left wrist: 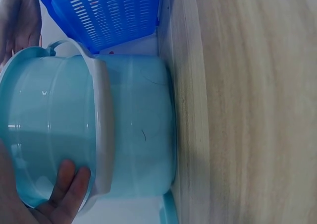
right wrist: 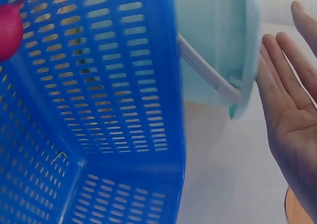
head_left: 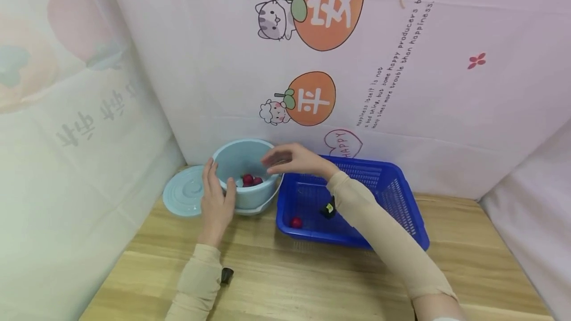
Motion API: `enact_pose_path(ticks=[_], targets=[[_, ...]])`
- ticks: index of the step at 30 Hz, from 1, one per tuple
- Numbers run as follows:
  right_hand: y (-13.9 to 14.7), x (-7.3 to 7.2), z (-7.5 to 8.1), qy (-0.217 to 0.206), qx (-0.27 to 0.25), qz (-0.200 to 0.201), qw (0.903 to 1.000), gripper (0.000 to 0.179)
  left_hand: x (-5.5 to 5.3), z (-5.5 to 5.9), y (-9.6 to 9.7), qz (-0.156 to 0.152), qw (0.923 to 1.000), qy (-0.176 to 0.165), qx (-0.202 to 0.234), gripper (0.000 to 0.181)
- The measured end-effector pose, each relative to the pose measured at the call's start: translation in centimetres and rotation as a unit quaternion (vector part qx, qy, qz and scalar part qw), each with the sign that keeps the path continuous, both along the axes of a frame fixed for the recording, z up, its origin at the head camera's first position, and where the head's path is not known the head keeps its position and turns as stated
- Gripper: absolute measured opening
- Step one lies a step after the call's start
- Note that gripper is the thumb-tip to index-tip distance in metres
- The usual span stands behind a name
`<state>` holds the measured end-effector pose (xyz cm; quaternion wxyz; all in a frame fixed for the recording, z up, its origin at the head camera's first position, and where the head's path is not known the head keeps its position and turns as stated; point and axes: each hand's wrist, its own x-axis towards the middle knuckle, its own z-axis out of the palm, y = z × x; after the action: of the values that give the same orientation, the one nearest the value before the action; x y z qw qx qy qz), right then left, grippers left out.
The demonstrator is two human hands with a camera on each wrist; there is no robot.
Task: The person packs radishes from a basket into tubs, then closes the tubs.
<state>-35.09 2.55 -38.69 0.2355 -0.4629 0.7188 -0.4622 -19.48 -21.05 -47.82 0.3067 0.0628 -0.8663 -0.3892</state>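
Observation:
A light blue bucket (head_left: 260, 194) stands upright with several small round red radishes (head_left: 248, 179) inside. My left hand (head_left: 216, 204) rests against its left side, fingers extended along the outer wall and thumb near the front rim. In the left wrist view, the fingers (left wrist: 74, 189) touch the bucket wall below the rim. Over the bucket's right rim is my right hand (head_left: 296, 160), fingers loosely extended and palm bare in the right wrist view. One more red radish (head_left: 296, 222), with a thin tail, lies in the blue basket (head_left: 339, 237).
The slotted basket stands right beside the bucket on the wooden table (head_left: 276, 281). A round light blue lid (head_left: 180, 194) lies left of the bucket. Printed cloth walls (head_left: 214, 63) rise behind and at both sides. The bucket's pale handle (right wrist: 208, 73) hangs down toward the basket.

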Motion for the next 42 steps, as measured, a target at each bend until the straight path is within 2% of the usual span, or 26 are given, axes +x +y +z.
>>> enact_pose_path(ticks=[5, 7, 11, 16, 19, 22, 26, 29, 34, 42], targets=[[3.8, -0.5, -1.5, -0.018, -0.025, -0.069, 0.9971, 0.038, -0.3, 0.0, 0.4, -0.009, 1.0, 0.001, 0.003, 0.067], [5.0, -0.7, -2.3, -0.027, -0.023, -0.083, 0.996, 0.038, -0.4, -0.1, 0.4, -0.007, 0.9999, 0.007, 0.005, 0.066], [6.3, -0.9, -3.6, -0.048, 0.001, -0.076, 0.9959, 0.039, -0.3, -0.1, 0.1, 0.001, 0.9999, 0.014, 0.008, 0.066], [6.7, -1.0, -4.0, -0.058, 0.024, -0.06, 0.9962, 0.035, -0.3, 0.3, -0.4, 0.001, 0.9999, 0.015, 0.002, 0.066], [6.7, -1.0, -4.3, -0.051, 0.045, -0.039, 0.9969, 0.033, -0.2, 0.3, -0.4, 0.001, 0.9999, 0.012, 0.002, 0.066], [6.7, -0.7, -4.9, -0.044, 0.083, 0.002, 0.9955, 0.034, 0.0, 0.1, -0.3, 0.002, 1.0, 0.006, 0.001, 0.066], [6.5, -0.1, -5.7, -0.037, 0.144, 0.075, 0.9861, 0.035, 0.2, 0.1, -0.2, -0.001, 1.0, 0.001, 0.001, 0.067], [6.3, 0.4, -6.2, -0.031, 0.171, 0.113, 0.9783, 0.034, 0.0, 0.1, -0.1, -0.004, 1.0, 0.001, 0.004, 0.067], [6.2, 0.8, -7.0, -0.034, 0.197, 0.131, 0.971, 0.034, -0.3, 0.0, 0.0, -0.007, 1.0, 0.004, 0.005, 0.067], [5.8, 0.8, -7.8, -0.017, 0.233, 0.16, 0.959, 0.032, -0.1, -0.1, 0.0, -0.005, 0.9999, 0.008, 0.005, 0.066]])
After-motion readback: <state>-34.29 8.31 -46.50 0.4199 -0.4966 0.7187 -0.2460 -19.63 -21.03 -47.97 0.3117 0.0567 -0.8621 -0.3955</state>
